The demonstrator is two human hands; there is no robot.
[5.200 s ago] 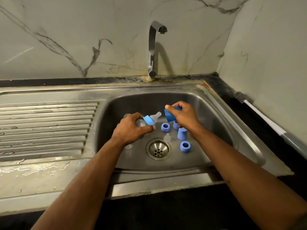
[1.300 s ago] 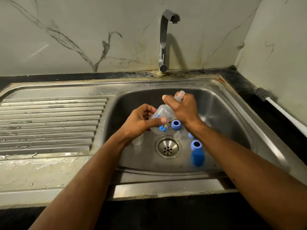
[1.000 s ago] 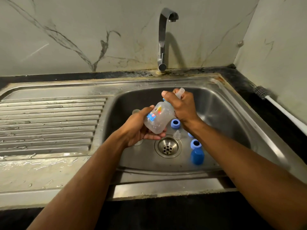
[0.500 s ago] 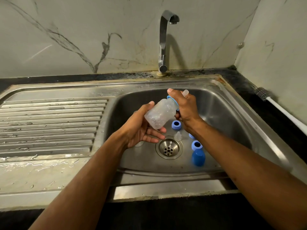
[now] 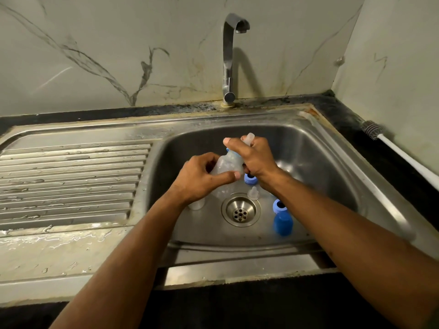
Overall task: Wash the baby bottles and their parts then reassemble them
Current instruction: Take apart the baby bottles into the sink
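Note:
Over the steel sink (image 5: 332,167) I hold a clear baby bottle (image 5: 226,163) tilted, nipple end up. My left hand (image 5: 202,179) grips its body. My right hand (image 5: 254,157) is curled round its blue collar, and the clear nipple (image 5: 250,138) pokes out above the fingers. On the sink floor lie a blue collar ring (image 5: 250,179), a loose clear nipple (image 5: 253,193), another blue ring (image 5: 279,205) and a blue cap (image 5: 282,224). A second clear bottle (image 5: 197,204) stands partly hidden under my left wrist.
The drain (image 5: 240,211) sits mid-basin. A chrome tap (image 5: 229,58) rises behind the sink with no water running. A wet ribbed drainboard (image 5: 71,179) lies to the left. A white-handled bottle brush (image 5: 399,153) rests on the dark counter at right.
My left hand, open under the bottle half a second ago, has closed round its body. The bottle has sunk slightly toward the basin; my right hand stays on the collar.

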